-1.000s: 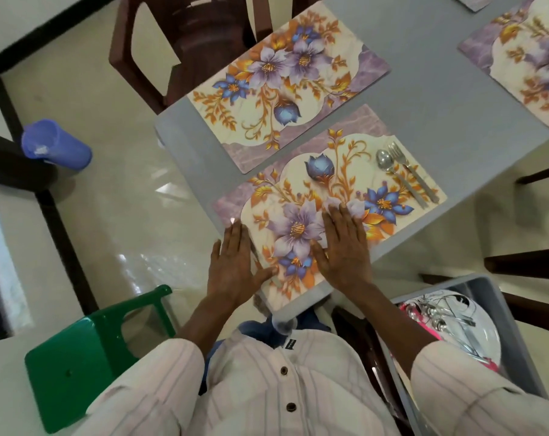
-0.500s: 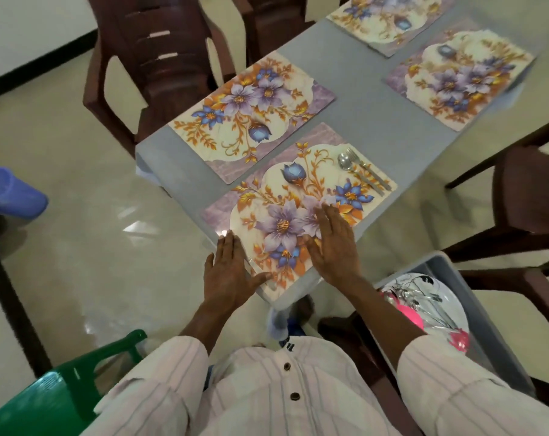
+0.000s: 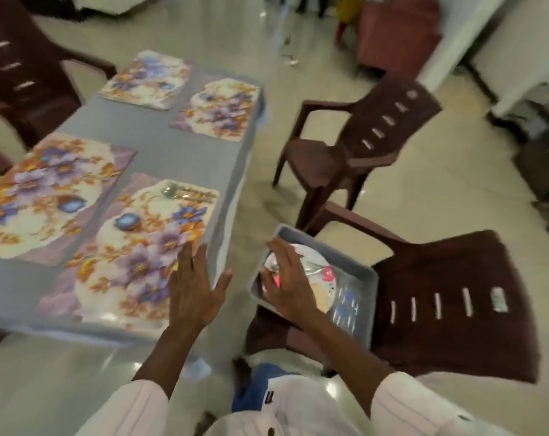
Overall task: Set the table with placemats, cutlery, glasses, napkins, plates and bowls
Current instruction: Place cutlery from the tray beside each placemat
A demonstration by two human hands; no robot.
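On the grey table (image 3: 178, 152), count four mats lying flat: nearest placemat (image 3: 131, 256) by the front corner, left placemat (image 3: 43, 190) just beside it, far-left placemat (image 3: 147, 80) and far-right placemat (image 3: 219, 111) at the other end. Reckon that step done. At the far end of the nearest placemat, find a spoon and fork (image 3: 185, 192) side by side, blurred; on the other three, make out no cutlery. Judge cutlery done for one place only, three to go. Nowhere on the table find a glass, napkin, plate or bowl, so count all those as left.

Beside the table's front corner, on a brown chair (image 3: 455, 294), find a grey tub (image 3: 372, 297) of supplies: a white plate (image 3: 315, 258) with loose cutlery (image 3: 311, 268) on it, something pink, and next to it something clear with blue marks, too blurred to name. Over that plate, see the right hand (image 3: 286, 278), fingers straight and spread, gripping nothing; cannot tell whether touching anything. Over the near corner of the table, see the left hand (image 3: 197, 284), fingers likewise straight and spread, holding nothing. Take the reach toward the tub as a fetch of the next items, likely cutlery or the plate. Beyond the tub, note a second brown chair (image 3: 361, 146), standing apart from the table.
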